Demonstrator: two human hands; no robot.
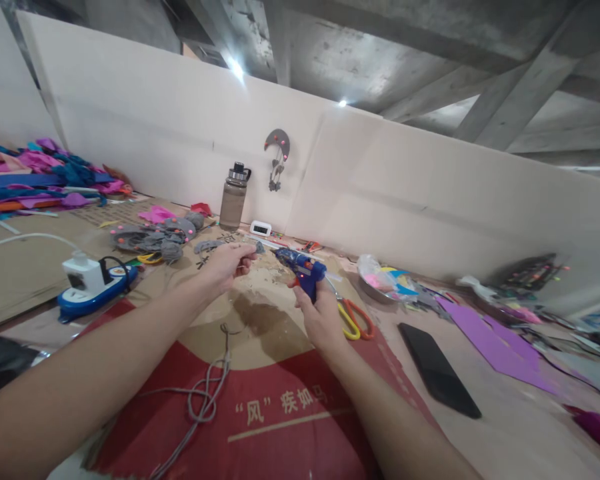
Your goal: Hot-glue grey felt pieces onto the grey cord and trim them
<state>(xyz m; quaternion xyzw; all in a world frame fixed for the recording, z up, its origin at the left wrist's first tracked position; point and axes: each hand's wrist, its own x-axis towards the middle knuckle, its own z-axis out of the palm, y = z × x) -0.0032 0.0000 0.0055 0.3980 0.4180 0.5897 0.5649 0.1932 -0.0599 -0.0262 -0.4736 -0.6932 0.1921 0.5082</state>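
Note:
My left hand (230, 265) is closed in a pinch, with a small grey felt-like piece (259, 247) at its fingertips. My right hand (321, 316) is wrapped round the handle of a blue hot glue gun (307, 268). The gun's nozzle points left, a short gap away from the grey piece. Under both hands lies a red and tan cardboard sheet (285, 380), worn and stained in the middle. A loose grey cord (207, 400) trails over its near left part. Scissors with orange and yellow handles (365, 320) lie just right of my right hand.
Grey pieces with pink dots (153, 237) lie at left, near a blue power strip (93, 297). A water bottle (234, 200) stands at the back below a hanging grey moon ornament (279, 148). At right are a phone (437, 369), a metal bowl (380, 290) and a purple sheet (500, 343).

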